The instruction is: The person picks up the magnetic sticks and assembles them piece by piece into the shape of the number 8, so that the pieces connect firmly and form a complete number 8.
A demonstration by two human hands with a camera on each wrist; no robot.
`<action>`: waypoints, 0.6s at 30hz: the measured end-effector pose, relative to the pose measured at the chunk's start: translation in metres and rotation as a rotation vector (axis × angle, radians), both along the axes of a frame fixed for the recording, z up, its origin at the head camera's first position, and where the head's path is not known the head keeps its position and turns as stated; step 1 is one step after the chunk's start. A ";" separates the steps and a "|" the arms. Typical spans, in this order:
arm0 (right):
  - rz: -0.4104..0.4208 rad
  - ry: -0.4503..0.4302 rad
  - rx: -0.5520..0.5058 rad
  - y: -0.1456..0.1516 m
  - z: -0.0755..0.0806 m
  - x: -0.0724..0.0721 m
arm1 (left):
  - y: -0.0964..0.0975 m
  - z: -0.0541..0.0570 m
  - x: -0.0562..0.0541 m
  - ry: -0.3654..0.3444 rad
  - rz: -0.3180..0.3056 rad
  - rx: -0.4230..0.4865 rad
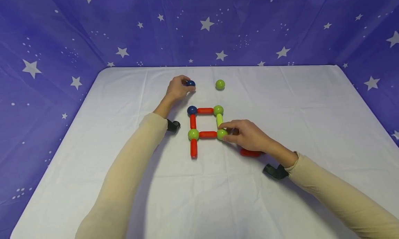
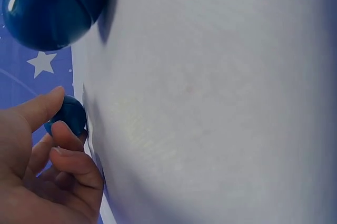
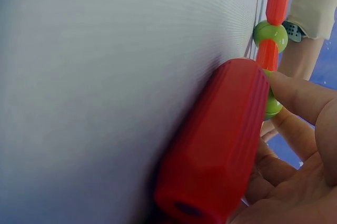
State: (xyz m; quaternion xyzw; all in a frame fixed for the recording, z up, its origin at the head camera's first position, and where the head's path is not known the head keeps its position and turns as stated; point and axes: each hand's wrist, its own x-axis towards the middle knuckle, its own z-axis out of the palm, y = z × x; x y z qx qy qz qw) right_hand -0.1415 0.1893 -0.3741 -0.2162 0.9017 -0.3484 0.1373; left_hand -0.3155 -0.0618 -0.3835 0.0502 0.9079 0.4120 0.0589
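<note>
We record the loose blue ball [image 1: 191, 83] near the far edge of the white-clothed table [image 1: 311, 111], left of its middle; the left hand [image 1: 179, 88] pinches it between thumb and fingers, arm extended. The right hand [image 1: 247, 135] angles in from the near right, fingers bent, thumb and forefinger pinching a green ball [image 1: 221, 134]: the near right corner of a square frame [image 1: 193, 121]. We note its other corners: blue far left, green far right and near left. Red sticks form three sides, a light green stick [image 1: 219, 120] the right. An attached red stick [image 1: 194, 149] points nearward. A further red stick [image 1: 250, 152] lies partly hidden beneath the right hand. A loose green ball [image 1: 220, 84] sits near the far edge. Purple star-printed fabric [image 1: 187, 34] hangs behind and along both sides.
</note>
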 end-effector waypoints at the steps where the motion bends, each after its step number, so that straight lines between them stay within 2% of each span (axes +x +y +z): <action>1: 0.002 0.001 -0.001 0.000 0.000 0.000 | -0.001 0.001 0.000 0.002 -0.002 0.000; 11: 0.018 0.008 -0.010 0.001 0.000 -0.001 | -0.013 0.009 0.013 0.057 -0.051 0.005; 15: 0.007 0.001 -0.007 0.001 0.000 0.000 | -0.019 0.015 0.024 0.054 -0.080 0.022; 18: 0.003 -0.001 -0.005 0.001 0.000 0.001 | -0.025 0.020 0.038 0.050 -0.104 0.057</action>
